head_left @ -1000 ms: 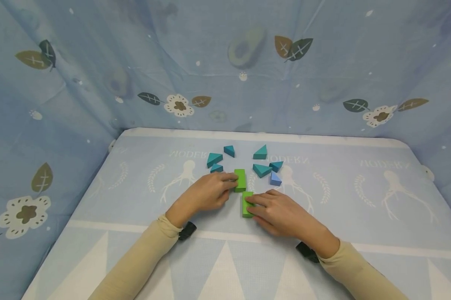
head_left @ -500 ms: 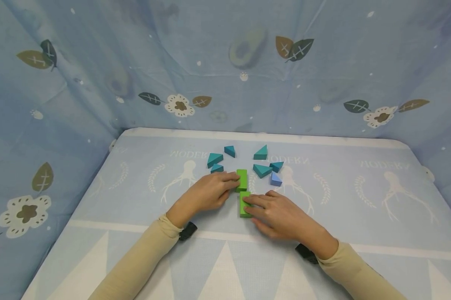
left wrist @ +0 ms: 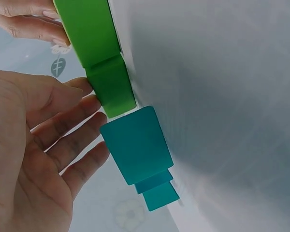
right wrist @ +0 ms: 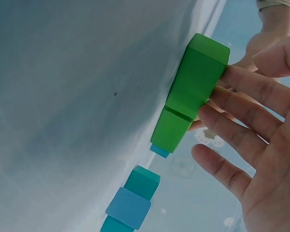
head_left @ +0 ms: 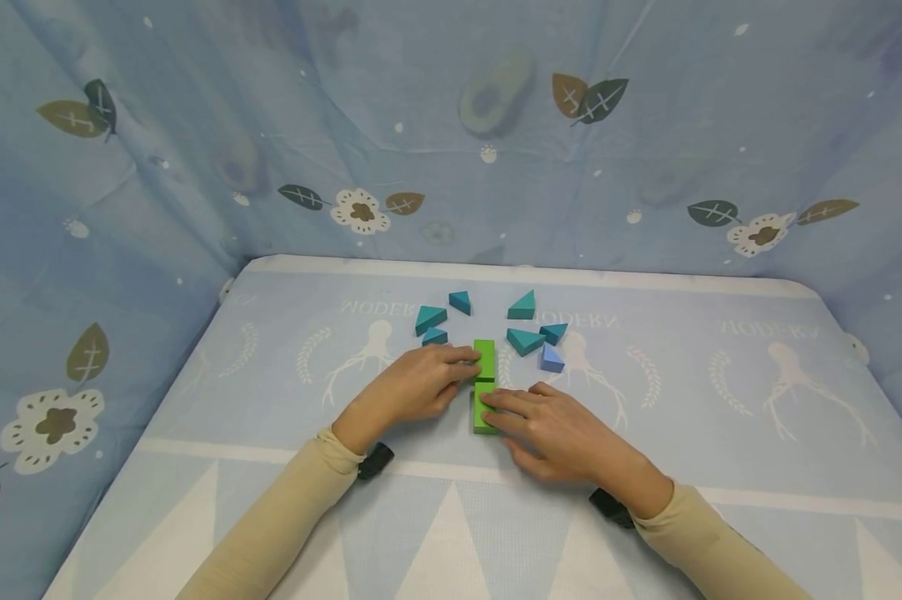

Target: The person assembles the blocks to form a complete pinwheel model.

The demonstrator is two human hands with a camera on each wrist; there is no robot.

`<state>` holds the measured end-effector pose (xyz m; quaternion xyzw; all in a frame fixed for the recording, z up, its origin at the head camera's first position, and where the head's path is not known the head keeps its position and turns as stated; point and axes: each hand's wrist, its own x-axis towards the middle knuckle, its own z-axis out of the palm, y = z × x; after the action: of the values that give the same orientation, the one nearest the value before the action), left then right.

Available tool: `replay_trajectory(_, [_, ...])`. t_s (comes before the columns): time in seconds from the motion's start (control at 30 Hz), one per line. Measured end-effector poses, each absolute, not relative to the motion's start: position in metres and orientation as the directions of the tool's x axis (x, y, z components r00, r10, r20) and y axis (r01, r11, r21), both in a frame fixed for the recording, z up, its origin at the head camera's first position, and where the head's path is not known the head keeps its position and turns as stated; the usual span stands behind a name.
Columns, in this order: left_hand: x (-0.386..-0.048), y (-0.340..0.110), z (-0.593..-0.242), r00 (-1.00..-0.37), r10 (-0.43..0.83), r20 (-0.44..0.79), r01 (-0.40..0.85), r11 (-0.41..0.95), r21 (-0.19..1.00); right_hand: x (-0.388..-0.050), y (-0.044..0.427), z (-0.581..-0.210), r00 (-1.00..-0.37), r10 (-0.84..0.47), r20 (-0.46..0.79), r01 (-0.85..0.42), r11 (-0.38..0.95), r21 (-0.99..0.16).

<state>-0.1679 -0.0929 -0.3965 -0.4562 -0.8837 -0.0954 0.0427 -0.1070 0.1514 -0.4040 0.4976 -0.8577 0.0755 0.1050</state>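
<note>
Two green blocks lie end to end in a line on the table. On the far green block (head_left: pixel 485 360) rest the fingertips of the left hand (head_left: pixel 417 383); its fingers are nearly straight in the left wrist view. The right hand (head_left: pixel 563 429) touches the near green block (head_left: pixel 483 408) with extended fingers from the right. In the right wrist view a thin seam shows between the far block (right wrist: pixel 171 129) and the near block (right wrist: pixel 198 77). Just beyond the left fingers is a small teal triangle (head_left: pixel 434 336).
Behind the hands, left of centre, are a teal triangle (head_left: pixel 430 318) and a smaller one (head_left: pixel 460 302). To the right lie teal triangles (head_left: pixel 522 306) (head_left: pixel 524 340), a smaller teal one (head_left: pixel 553 333) and a blue one (head_left: pixel 551 358). A patterned curtain (head_left: pixel 436 125) hangs behind the table.
The near green block has slid left under the right fingers, from an offset position into line with the far one. The far block has shifted slightly right. The triangles have stayed put.
</note>
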Motion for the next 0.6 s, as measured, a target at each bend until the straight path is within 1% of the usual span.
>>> replay_trajectory(0.23, [-0.1673, -0.0925, -0.3938, -0.571, 0.807, 0.15, 0.821, 0.558, 0.12, -0.1075, 0.1514, -0.4052, -0.476, -0.837, 0.27, -0.872, 0.489, -0.019])
replay_trajectory(0.6, [-0.1671, -0.0923, -0.394, -0.566, 0.814, 0.132, 0.824, 0.554, 0.117, -0.1047, 0.1486, -0.4034, -0.501, -0.833, 0.235, -0.86, 0.509, -0.032])
